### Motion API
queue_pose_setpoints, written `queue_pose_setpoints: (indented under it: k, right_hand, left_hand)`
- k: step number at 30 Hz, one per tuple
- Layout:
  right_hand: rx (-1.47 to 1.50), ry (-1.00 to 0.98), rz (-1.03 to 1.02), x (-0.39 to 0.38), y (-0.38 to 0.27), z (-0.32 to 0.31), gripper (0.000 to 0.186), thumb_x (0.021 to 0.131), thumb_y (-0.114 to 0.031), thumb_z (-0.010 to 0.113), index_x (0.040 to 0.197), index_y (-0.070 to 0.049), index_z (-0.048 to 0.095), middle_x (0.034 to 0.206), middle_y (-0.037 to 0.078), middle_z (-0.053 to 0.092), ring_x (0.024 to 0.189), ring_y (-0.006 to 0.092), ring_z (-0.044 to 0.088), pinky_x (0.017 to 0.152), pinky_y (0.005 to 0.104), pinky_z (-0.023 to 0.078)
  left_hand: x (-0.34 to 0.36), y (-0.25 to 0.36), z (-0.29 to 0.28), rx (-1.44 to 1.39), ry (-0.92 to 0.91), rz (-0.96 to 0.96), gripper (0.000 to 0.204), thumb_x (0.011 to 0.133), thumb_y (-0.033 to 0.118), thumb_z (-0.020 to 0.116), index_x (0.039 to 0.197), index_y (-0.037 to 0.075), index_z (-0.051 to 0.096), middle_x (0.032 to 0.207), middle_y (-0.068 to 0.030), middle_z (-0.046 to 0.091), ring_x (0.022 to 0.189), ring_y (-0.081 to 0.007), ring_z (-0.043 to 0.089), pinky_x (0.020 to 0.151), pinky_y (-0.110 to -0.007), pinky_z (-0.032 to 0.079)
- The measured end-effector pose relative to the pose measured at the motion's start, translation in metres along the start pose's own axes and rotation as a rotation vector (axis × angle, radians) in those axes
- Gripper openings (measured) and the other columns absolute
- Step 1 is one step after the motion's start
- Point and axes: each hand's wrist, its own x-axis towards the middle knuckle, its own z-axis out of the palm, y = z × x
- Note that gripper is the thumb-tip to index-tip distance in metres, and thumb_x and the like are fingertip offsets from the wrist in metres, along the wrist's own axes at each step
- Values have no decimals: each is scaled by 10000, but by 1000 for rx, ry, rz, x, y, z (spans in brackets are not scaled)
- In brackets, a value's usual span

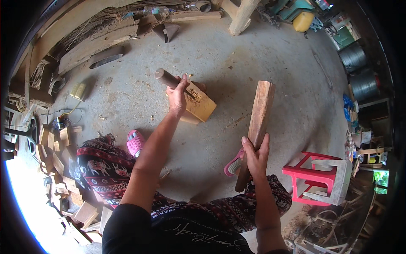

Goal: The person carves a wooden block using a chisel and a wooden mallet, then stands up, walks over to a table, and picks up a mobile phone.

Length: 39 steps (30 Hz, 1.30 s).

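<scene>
My left hand (pixel 177 96) grips a chisel (pixel 165 77) by its round dark handle, with the blade end over a chipped hollow in a yellowish wooden block (pixel 204 109) on the floor. Wood shavings lie in and around the hollow. My right hand (pixel 257 155) holds a long, squared wooden bar (pixel 261 106) near its lower end, held apart from the block and angled up to the right. Whether the chisel's tip touches the wood I cannot tell.
Pink sandals (pixel 135 143) are on my feet on the concrete floor (pixel 287 97). A red plastic stool (pixel 306 178) sits at right. Wood offcuts (pixel 84 213) pile at left, near a cable. Planks (pixel 97 42), a wooden post (pixel 239 23), a yellow container (pixel 302 21) and metal drums (pixel 363 84) line the edges.
</scene>
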Motion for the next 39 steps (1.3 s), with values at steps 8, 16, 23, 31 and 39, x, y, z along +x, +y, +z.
queue_pose_setpoints:
  k: [8,16,23,31,39]
  right_hand:
    - [12,24,-48,-1,4,-3,532,855,-190,716,1171,68,374,762,79,565,509,116,541,438,262,455]
    - [37,32,13,-3,2,-6,498,878,-144,684,1211,21,352,789,56,541,540,104,528,463,240,438]
    - [78,88,-101,-1,-6,-11,411,893,-137,642,1177,-16,371,761,57,524,531,121,519,491,254,449]
    - [169,226,-615,6,3,-11,609,907,-92,580,1384,8,216,807,112,550,604,151,550,576,265,487]
    - [-98,-78,18,14,24,-10,655,906,-38,597,1419,52,200,970,155,565,747,144,555,627,265,485]
  left_hand:
    - [-39,-48,31,149,-38,82,250,802,162,788,900,83,572,860,6,606,778,-108,553,728,-266,460]
    - [-62,-80,47,634,-180,444,321,649,-76,615,934,37,521,864,-123,521,830,-300,553,730,-355,457]
    - [-72,-88,54,778,-230,449,409,585,-66,623,959,72,530,920,-114,502,908,-347,486,809,-427,402]
    - [-67,-93,60,787,-147,450,386,606,-67,633,950,71,526,910,-113,504,917,-344,483,810,-425,399]
    - [-65,-88,65,691,32,443,214,768,65,706,862,55,515,812,-131,525,820,-347,507,733,-424,395]
